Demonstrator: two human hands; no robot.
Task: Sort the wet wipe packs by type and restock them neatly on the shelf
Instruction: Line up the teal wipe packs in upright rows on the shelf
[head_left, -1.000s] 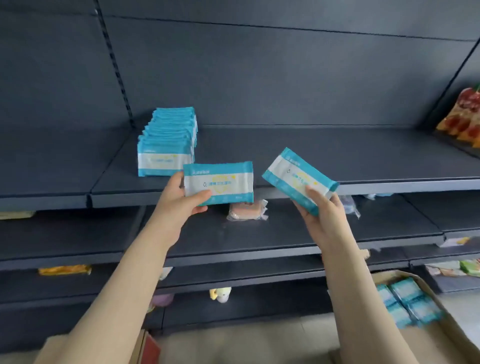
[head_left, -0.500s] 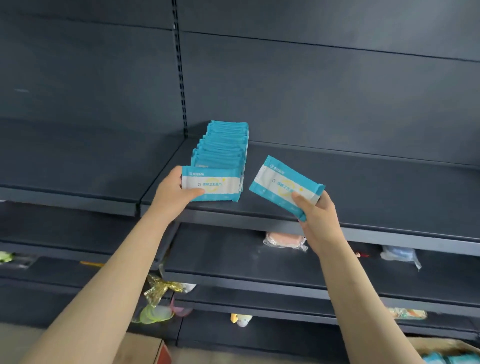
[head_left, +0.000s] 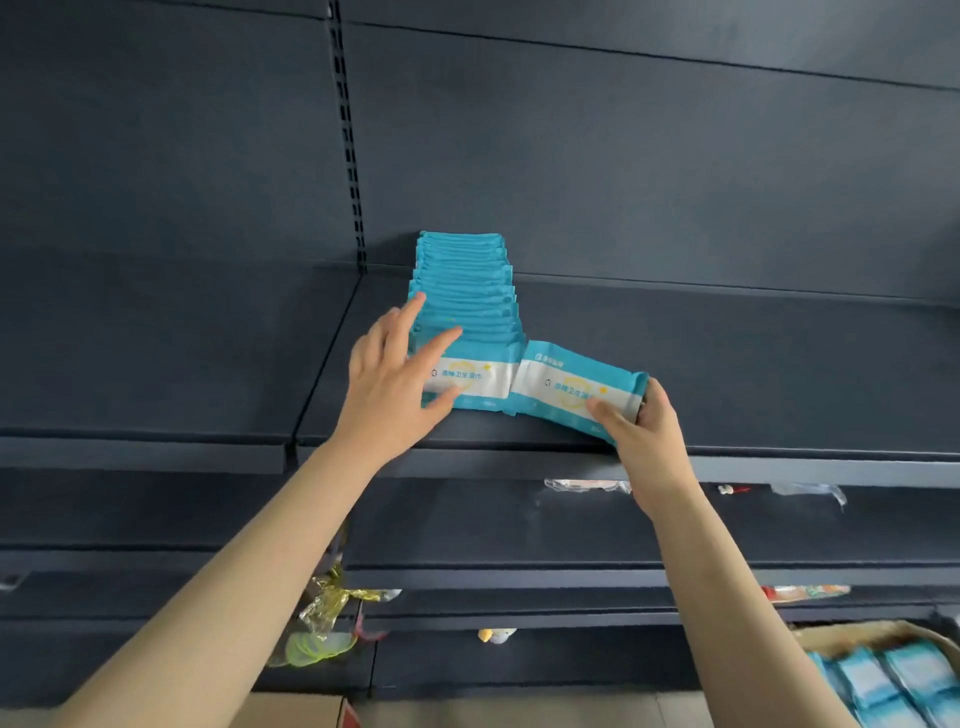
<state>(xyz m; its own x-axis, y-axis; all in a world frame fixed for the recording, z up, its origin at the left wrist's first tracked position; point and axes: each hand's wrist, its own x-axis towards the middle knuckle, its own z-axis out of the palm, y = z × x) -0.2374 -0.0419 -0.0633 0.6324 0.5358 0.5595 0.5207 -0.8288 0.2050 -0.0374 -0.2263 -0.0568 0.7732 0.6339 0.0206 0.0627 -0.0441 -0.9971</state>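
A row of several blue-and-white wet wipe packs (head_left: 467, 296) stands on edge on the dark shelf (head_left: 727, 364), running from the back wall toward the front. My left hand (head_left: 395, 379) rests with spread, straight fingers on the front pack (head_left: 475, 382) of that row. Right beside it, my right hand (head_left: 641, 421) grips another wet wipe pack (head_left: 571, 387) by its right end and holds it upright on the shelf, its left end touching the row's front pack.
A cardboard box (head_left: 883, 675) with more blue packs sits at the bottom right. Another box corner (head_left: 296, 709) shows at the bottom centre. Lower shelves hold loose wrapped items (head_left: 332, 608). A slotted upright (head_left: 348, 130) divides the shelf bays.
My left hand set its pack at the front of the row and opened over it. My right hand brought its pack down onto the shelf to the right of the row.
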